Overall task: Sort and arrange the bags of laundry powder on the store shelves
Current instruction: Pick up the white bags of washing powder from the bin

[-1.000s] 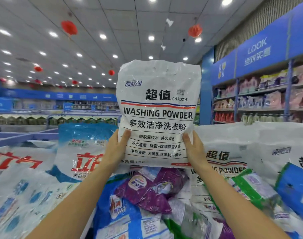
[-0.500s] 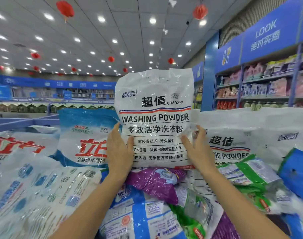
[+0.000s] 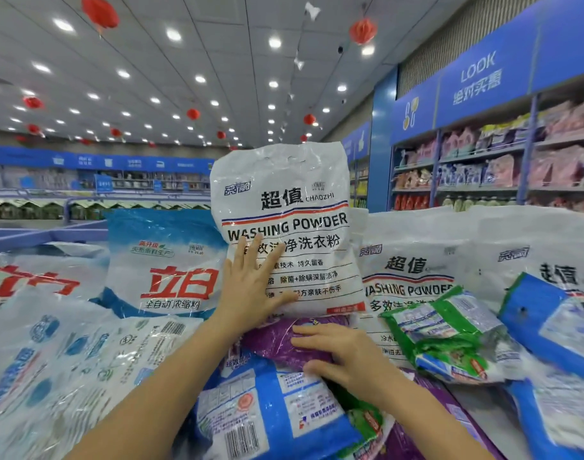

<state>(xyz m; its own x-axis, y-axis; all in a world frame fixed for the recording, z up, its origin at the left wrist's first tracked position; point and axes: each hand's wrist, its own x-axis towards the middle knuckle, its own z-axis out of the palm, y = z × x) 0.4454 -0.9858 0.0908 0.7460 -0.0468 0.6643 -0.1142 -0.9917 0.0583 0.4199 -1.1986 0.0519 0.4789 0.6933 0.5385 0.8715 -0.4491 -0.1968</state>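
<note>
In the head view I judged the sorting to be partly done. The white bag (image 3: 284, 200) of washing powder stood upright at the back of the heap, just beside two more white bags (image 3: 413, 260) of the same print on its right and a blue-and-white bag (image 3: 171, 260) on its left, so a back row was already formed. In front of it the purple bag (image 3: 277, 343), the green bag (image 3: 450, 333) and the blue bag (image 3: 267, 410) lay flat and mixed, not yet sorted, so much work was left. My left hand (image 3: 250, 290) was flat on the face of the white bag with its fingers straight and spread, pressing and gripping nothing. My right hand (image 3: 337, 356) lay with its fingers stretched over the purple bag, resting there without closing round it, as far as I could see. Compared with half a second before, both hands had given up their hold on the lower corners of the white bag, the bag had come down into the row, and the right hand had moved down to the purple bag.
</note>
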